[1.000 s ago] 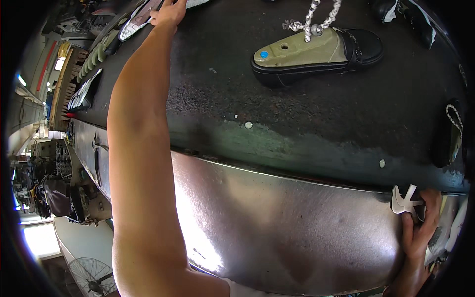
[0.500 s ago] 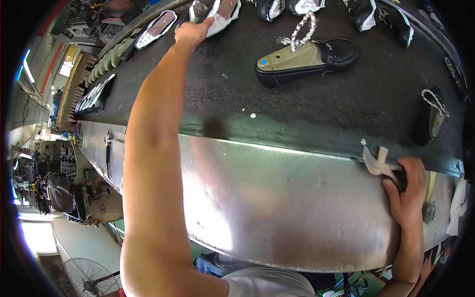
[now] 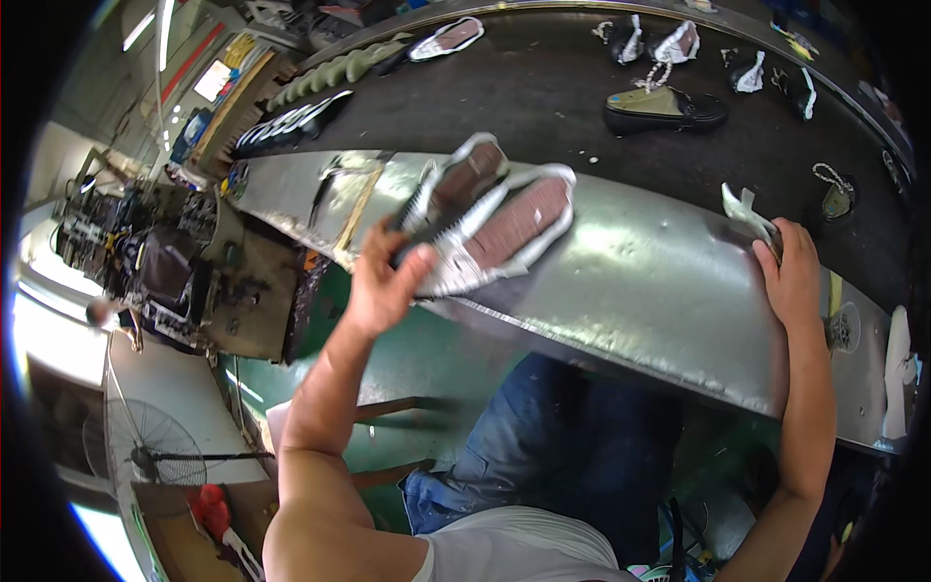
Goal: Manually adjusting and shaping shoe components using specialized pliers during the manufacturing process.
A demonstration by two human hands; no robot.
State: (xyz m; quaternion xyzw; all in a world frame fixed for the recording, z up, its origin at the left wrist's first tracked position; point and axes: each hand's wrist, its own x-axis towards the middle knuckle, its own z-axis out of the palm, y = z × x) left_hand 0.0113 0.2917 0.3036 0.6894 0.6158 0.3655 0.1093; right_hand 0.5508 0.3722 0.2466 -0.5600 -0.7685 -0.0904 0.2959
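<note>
In the left hand (image 3: 388, 276), two shoes (image 3: 519, 223) are pinched side by side between thumb and fingers, brown undersides up, over the metal table (image 3: 669, 291). The right hand (image 3: 795, 267), well apart from them, is curled around one tool (image 3: 752, 213) with a pale forked head. Just beside its forearm is one round container (image 3: 845, 328). Past the right hand, one cord-looped shoe (image 3: 837, 201) lies on the dark surface (image 3: 524, 92). Farther, between both hands, sits one black shoe (image 3: 669, 114) with an olive last; beyond it, four white-edged shoes (image 3: 676, 44). Beyond the left hand lies one brown-soled shoe (image 3: 454, 39).
</note>
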